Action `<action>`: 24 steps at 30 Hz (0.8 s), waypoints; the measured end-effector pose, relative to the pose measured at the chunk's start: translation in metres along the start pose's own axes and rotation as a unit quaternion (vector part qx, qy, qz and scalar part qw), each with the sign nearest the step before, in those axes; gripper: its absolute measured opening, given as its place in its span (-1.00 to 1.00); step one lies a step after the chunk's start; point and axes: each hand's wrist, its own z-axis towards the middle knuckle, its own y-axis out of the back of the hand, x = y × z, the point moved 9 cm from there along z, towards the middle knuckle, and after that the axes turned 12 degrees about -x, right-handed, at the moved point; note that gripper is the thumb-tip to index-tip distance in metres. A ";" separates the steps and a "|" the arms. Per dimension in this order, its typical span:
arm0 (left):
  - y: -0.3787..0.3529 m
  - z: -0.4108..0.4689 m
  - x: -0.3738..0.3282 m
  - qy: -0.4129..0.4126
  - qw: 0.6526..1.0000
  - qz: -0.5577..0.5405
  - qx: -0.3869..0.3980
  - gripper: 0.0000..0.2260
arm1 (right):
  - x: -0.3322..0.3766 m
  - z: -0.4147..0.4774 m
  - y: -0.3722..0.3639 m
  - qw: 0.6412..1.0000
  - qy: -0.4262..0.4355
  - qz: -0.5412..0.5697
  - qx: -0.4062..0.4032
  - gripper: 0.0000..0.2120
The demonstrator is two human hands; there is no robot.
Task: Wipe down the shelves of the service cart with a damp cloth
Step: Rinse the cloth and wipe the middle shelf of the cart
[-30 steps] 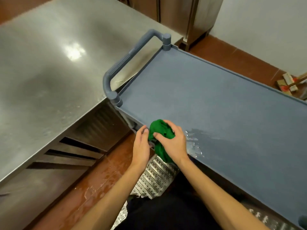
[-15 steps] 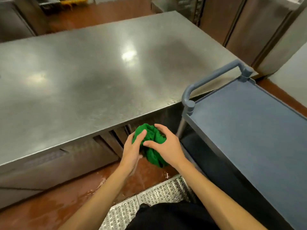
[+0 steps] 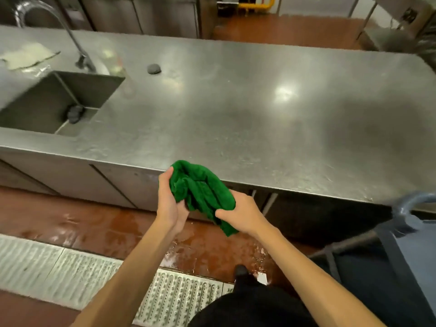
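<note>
**Both hands on the cloth, in front of the counter**

From the head camera I see the green cloth (image 3: 203,194) bunched up and held in the air between the two hands. It sits just in front of the near edge of the steel counter (image 3: 259,109) and above the floor (image 3: 94,223), which is red-brown and shines wet.

The left hand (image 3: 168,204) grips the upper end of the cloth, thumb on top and fingers curled underneath. The right hand (image 3: 243,213) grips the lower end, fingers wrapped round it, and a tail of fabric hangs below the wrist.

The cart (image 3: 420,246) shows only at my right edge, blurred. I can make out its blue-grey top shelf and the curved handle (image 3: 410,204) beside the counter's corner. It stands well apart from the cloth, and neither hand touches it.

To the far left a sink (image 3: 47,102) is set into the counter, with a curved tap (image 3: 54,24) behind it. A metal grate (image 3: 70,265) runs across the floor near my feet, and one dark shoe (image 3: 240,271) stands at its edge.
</note>
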 end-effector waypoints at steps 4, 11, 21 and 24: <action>0.035 0.021 -0.050 -0.021 0.999 -0.046 -0.021 -0.47 | 0.048 0.043 -0.032 0.998 0.053 0.014 0.017 -0.80; 0.068 0.061 -0.152 -0.099 0.993 -0.044 -0.054 -0.60 | 0.121 0.126 -0.123 0.979 0.129 0.025 0.154 -0.52; 0.116 0.113 -0.261 -0.144 0.974 -0.028 -0.172 -0.74 | 0.227 0.195 -0.227 0.933 0.133 0.129 0.309 -0.49; 0.138 0.124 -0.284 -0.153 0.970 -0.055 -0.183 -0.68 | 0.268 0.208 -0.243 0.927 0.178 0.166 0.284 -0.40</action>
